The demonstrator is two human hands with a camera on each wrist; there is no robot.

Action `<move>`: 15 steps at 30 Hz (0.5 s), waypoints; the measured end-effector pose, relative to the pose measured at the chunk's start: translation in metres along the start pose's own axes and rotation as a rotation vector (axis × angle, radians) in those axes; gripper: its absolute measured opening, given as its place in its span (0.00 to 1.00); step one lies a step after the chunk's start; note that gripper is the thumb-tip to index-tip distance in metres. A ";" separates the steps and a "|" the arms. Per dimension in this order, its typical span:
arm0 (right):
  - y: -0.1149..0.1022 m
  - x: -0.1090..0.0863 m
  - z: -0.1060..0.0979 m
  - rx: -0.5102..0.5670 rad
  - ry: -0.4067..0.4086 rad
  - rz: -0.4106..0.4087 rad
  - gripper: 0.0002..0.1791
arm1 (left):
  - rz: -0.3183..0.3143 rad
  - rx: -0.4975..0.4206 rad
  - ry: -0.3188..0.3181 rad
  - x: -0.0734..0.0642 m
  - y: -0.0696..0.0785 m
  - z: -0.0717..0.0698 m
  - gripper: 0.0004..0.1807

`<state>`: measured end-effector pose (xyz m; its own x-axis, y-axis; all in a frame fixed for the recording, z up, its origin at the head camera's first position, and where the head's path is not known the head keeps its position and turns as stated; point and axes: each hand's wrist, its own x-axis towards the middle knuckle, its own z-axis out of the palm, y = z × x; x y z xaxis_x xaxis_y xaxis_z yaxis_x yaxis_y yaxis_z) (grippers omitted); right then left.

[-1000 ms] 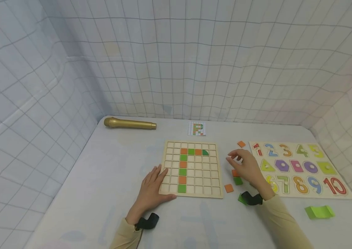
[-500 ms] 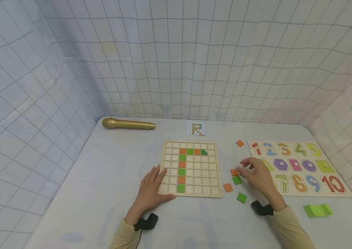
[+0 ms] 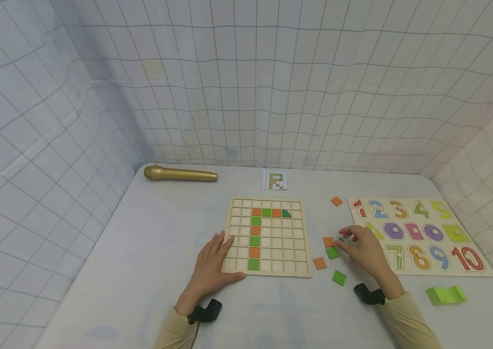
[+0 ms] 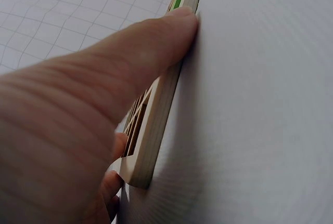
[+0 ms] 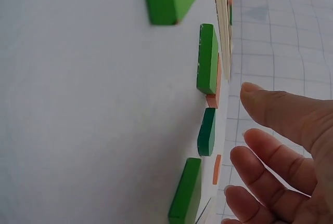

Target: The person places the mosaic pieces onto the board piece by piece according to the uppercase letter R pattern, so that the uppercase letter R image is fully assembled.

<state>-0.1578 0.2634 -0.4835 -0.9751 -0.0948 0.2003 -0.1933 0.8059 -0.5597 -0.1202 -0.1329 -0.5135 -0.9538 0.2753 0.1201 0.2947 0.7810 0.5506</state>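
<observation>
A square wooden grid board (image 3: 290,252) holds orange and green square tiles and one dark green quarter-round tile (image 3: 286,214) in its cells. My left hand (image 3: 211,269) rests at its lower left corner, fingers spread over the left edge; in the left wrist view the thumb (image 4: 156,37) touches the front edge. Right of the board, my right hand (image 3: 365,249) hovers over loose tiles, fingers loosely bent. The right wrist view shows a gap between thumb and fingers, with nothing held. A dark green piece (image 5: 207,133) lies near them, beside a green tile (image 5: 208,60).
Loose orange tile (image 3: 319,263), green tile (image 3: 339,277) and another orange tile (image 3: 336,201) lie right of the board. A number-and-shape puzzle (image 3: 421,242) stands farther right, with a light green block (image 3: 447,295) before it. A pattern card (image 3: 274,180) and gold microphone (image 3: 181,173) lie behind.
My right hand has drawn back right and toward me from beside the board, then shifted slightly lower among the loose tiles. The left hand has stayed on the board's corner.
</observation>
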 end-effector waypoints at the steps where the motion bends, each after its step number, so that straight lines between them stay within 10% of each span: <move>1: 0.000 0.000 0.000 -0.002 -0.007 0.006 0.16 | 0.000 0.001 0.000 0.000 0.000 0.000 0.53; 15: -0.001 -0.003 0.000 -0.013 -0.069 0.032 0.15 | 0.009 -0.002 0.013 0.000 0.001 -0.001 0.53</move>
<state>-0.1545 0.2625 -0.4838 -0.9860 -0.1086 0.1263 -0.1609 0.8163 -0.5547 -0.1195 -0.1324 -0.5125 -0.9519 0.2747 0.1356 0.3028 0.7773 0.5515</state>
